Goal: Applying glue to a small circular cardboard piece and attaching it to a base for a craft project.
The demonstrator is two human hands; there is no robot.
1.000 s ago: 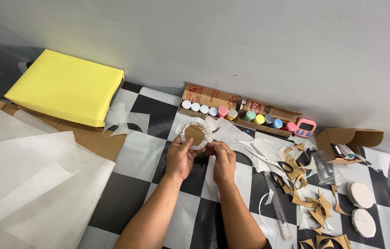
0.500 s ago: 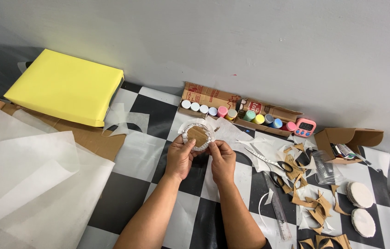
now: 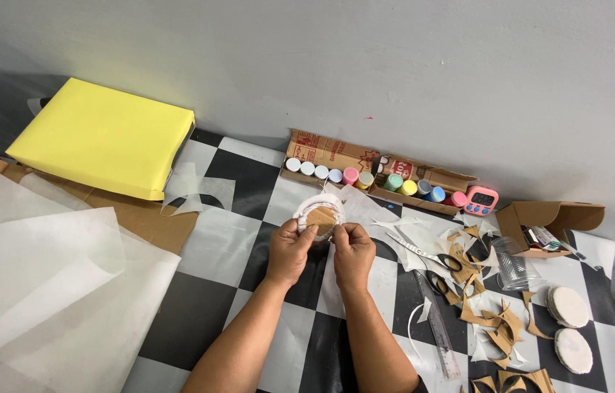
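Both hands held one workpiece just above the checkered worktop (image 3: 213, 255). Left hand (image 3: 289, 251) pinched the near left edge of a cardboard disc (image 3: 321, 217) wrapped in white tissue (image 3: 306, 205); right hand (image 3: 353, 251) pinched the right edge, fingertips on the folded-over tissue. The disc sat between the two hands, its brown face toward the camera, in front of the row of paint pots (image 3: 366, 179) in their cardboard tray.

Probable faults, as judged from this position:
- Thin tissue could tear if the pinch pulled too hard against the disc rim.
- Folded pleats could spring open if either grip slackened.
- Scissors (image 3: 424, 255) and cardboard offcuts (image 3: 486, 320) lay near the right forearm; a wide elbow movement could scatter them.
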